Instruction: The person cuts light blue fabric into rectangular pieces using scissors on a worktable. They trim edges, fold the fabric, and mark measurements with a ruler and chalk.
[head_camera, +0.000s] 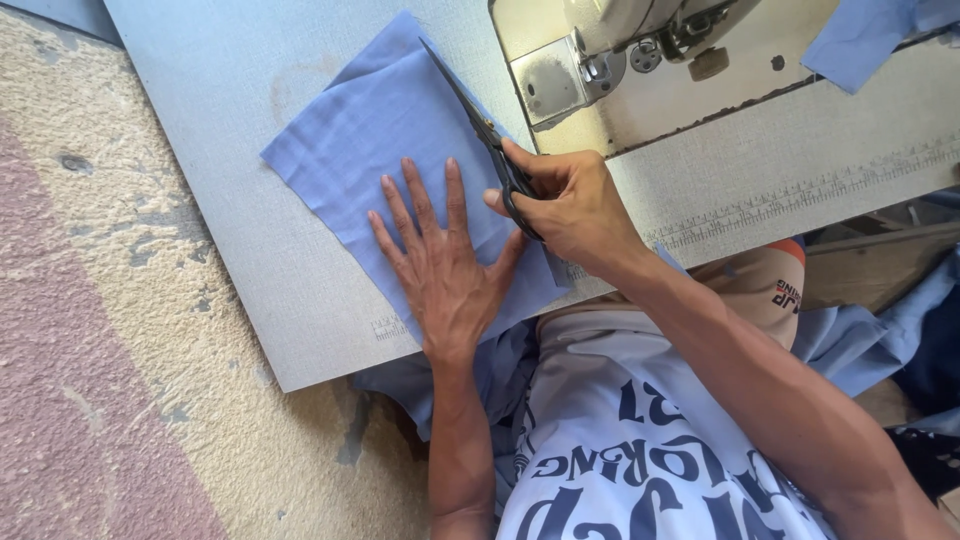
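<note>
A light blue piece of cloth (360, 140) lies flat on the grey sewing table (220, 90). My left hand (440, 265) presses palm down on the near part of the cloth with its fingers spread. My right hand (565, 205) grips the handles of black scissors (478, 115). The blades point away from me along the cloth's right edge. The cloth's near end hangs over the table edge toward my lap.
A cream sewing machine (620, 45) stands at the table's far right, close to the scissors. Another blue cloth piece (860, 40) lies beyond it. More blue fabric (870, 340) is piled to my right. A worn concrete floor (100, 350) lies to the left.
</note>
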